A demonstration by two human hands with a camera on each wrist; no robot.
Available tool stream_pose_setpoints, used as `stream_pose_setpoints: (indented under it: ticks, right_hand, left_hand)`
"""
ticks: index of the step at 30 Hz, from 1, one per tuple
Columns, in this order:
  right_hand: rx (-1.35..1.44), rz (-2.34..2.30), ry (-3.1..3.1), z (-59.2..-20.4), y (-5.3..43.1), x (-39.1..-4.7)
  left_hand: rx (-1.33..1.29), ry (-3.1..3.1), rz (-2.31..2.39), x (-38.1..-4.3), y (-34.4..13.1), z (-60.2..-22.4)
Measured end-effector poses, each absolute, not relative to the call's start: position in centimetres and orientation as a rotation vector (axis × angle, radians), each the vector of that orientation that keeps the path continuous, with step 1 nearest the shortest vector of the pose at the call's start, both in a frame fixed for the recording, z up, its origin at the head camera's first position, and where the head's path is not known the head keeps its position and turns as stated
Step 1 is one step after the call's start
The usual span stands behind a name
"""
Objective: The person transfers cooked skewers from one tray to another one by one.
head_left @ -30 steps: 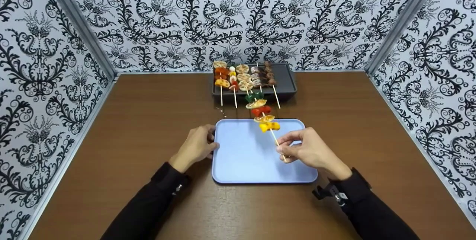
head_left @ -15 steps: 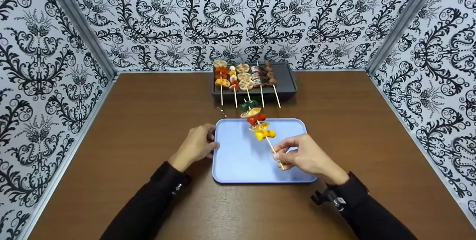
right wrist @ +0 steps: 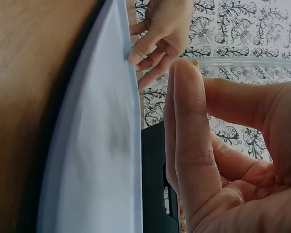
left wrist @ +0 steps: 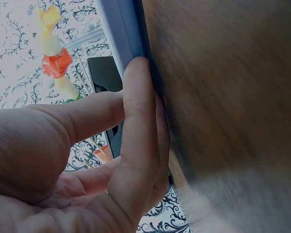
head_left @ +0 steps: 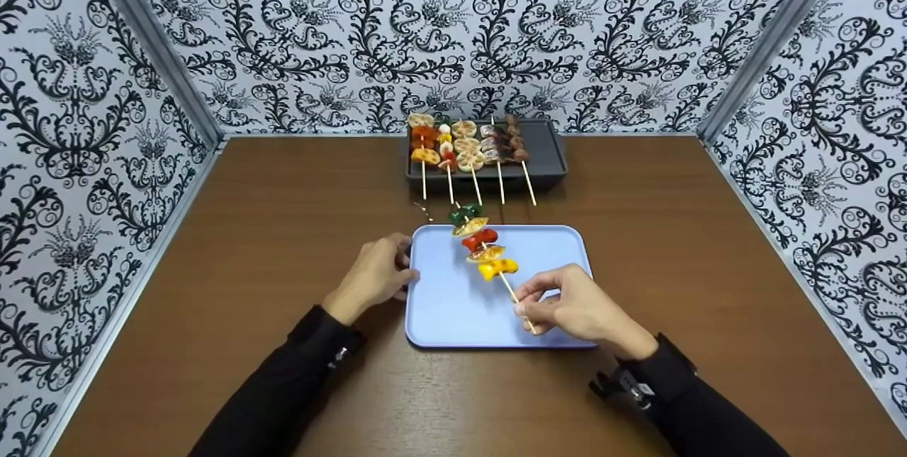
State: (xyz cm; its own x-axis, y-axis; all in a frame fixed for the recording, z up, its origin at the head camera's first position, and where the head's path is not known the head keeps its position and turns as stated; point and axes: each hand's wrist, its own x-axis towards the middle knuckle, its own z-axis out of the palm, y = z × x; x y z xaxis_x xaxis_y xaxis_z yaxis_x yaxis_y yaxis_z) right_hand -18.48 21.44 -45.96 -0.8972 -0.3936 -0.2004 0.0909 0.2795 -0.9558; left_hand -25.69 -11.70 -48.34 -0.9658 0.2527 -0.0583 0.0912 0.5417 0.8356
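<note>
In the head view my right hand pinches the lower stick of a skewer between thumb and fingers. The skewer carries green, red and yellow pepper-like pieces with pale browned slices between them, and it slants up to the left above a light blue tray. My left hand grips that tray's left edge, thumb at the rim and fingers along the outer side. From the left wrist, the fingers press the tray's side wall. In the right wrist view, my right hand's own fingers mostly hide the stick.
Behind the tray stands a dark grill plate bearing several skewers, their sticks jutting over its front edge. The wooden table ends at patterned wall panels on the back and both sides.
My right hand has drawn the skewer toward me and slightly left, so most of it is now over the tray. My left hand has stayed at the tray's edge.
</note>
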Motion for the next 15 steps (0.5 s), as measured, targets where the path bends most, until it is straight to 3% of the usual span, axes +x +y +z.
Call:
stream_pose_setpoints:
  ticks: [15]
  right_hand:
    - [-0.315, -1.613, 2.166, -47.2, 19.8, -18.6]
  left_hand:
    - [0.292, 2.616, 1.362, -25.8, -11.7, -48.3]
